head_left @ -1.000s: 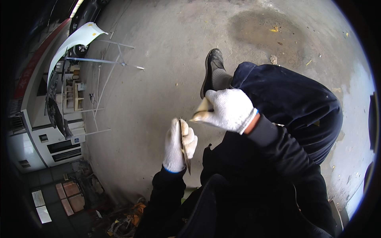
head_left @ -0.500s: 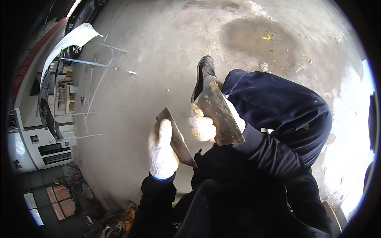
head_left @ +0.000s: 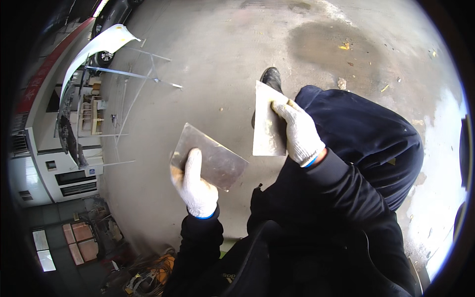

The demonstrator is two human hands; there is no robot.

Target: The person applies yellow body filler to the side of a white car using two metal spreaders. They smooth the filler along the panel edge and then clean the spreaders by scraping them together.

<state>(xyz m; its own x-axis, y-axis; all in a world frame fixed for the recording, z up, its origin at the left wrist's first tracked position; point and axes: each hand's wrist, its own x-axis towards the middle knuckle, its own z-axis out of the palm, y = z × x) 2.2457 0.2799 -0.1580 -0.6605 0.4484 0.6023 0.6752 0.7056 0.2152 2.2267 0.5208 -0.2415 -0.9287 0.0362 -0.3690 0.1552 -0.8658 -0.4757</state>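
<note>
Both my hands wear white knit gloves with blue cuffs. My left hand grips a flat, dark grey metal putty scraper, its thumb lying across the broad face. In my right hand is a second metal putty scraper, four-sided and shiny, with pale smears on its face. Fingers and thumb pinch this one along its right edge. The two scrapers are held apart, above the concrete floor, with a gap between them. The fingers behind the left scraper are partly hidden.
My bent leg in dark trousers and a black shoe lie beyond the right hand. On the left, a white curved car panel rests on a metal stand. Tangled cables lie at lower left.
My hands have moved apart. The right scraper has turned from a dark face to a bright one, with the hand now at its right. The left scraper has tilted to show its broad face.
</note>
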